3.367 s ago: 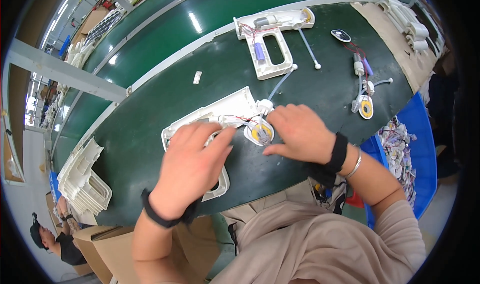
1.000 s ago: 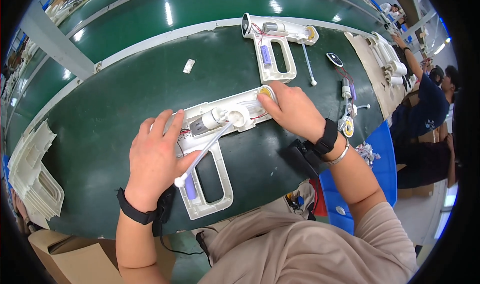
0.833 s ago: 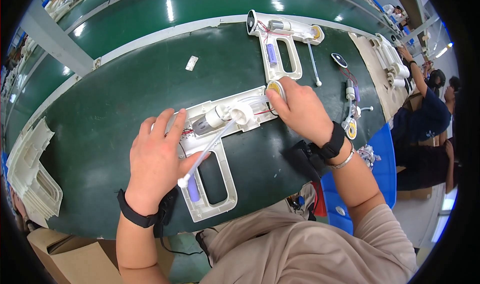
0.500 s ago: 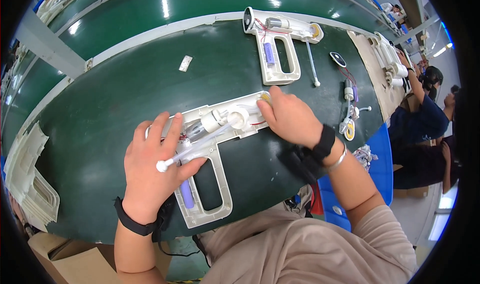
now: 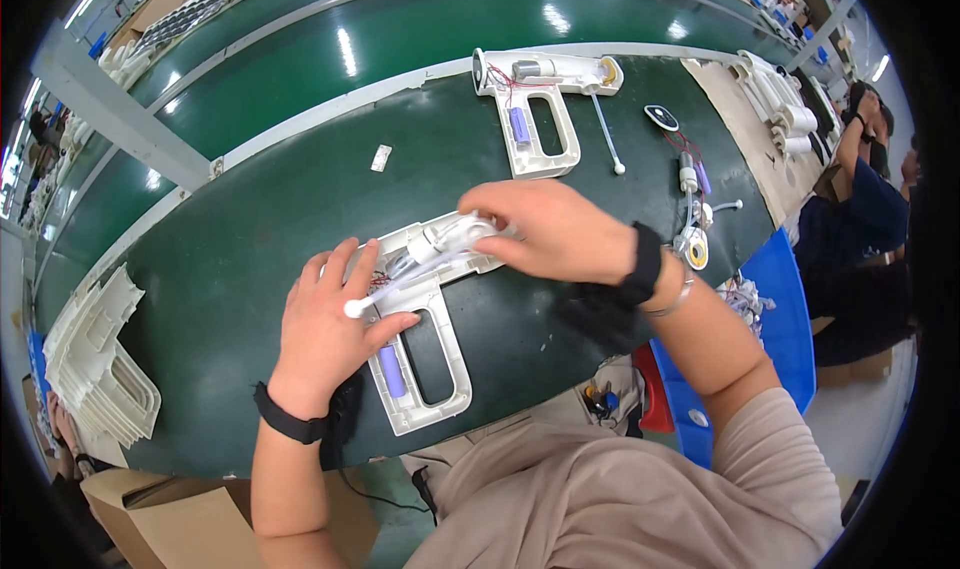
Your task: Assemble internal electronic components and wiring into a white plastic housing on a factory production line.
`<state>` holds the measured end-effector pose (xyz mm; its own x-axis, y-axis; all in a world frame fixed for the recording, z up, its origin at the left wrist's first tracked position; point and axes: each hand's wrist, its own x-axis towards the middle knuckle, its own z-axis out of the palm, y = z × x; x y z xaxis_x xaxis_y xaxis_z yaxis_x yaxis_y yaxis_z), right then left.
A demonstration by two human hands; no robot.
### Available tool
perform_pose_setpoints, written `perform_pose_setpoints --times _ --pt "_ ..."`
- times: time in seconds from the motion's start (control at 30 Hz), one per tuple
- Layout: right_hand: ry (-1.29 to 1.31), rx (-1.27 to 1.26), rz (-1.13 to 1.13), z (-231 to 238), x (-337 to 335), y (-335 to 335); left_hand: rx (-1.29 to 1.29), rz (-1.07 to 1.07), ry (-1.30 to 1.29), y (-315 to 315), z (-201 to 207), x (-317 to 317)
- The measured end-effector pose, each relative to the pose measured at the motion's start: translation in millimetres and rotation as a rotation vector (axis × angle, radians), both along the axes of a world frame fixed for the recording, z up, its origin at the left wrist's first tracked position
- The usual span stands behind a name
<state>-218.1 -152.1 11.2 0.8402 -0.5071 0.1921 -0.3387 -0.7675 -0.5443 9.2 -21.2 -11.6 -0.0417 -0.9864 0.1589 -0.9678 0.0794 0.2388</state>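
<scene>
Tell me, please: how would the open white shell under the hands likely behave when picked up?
The shell is probably stiff, as its moulded edges look crisp. It may be light for its size, having thin walls. The tube might swing, since its outer end looks unattached.

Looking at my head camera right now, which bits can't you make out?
All in the head view:
Right end of the nearer white handled housing half: hidden by the right hand.
Its left end: covered by the left hand.
Whatever the right hand may be gripping: blurred and partly behind the fingers.
Part of the blue bin: behind the right forearm.
Bottom of the cardboard box: cut off by the lower edge.
</scene>
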Motion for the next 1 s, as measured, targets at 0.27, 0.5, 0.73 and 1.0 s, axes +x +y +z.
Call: perform_pose_setpoints --times 0.27,0.5,0.73,1.0 --pt "-0.126 0.426 -0.076 -3.9 -30.9 -9.7 -0.148 -0.412 -0.167 -51.0 16.5 -54.0" --pt "-0.031 -0.048 -0.016 -17.9 -27.3 6.6 0.248 -0.313 0.262 -78.3 -3.5 -49.0" --pt "0.051 -0.656 -0.009 -42.9 -21.4 46.6 0.099 -0.438 0.027 -78.1 -7.6 -53.2" --pt "-0.07 -0.333 0.046 -20.6 -24.6 41.0 0.044 -0.375 0.32 -42.8 42.6 -7.9"
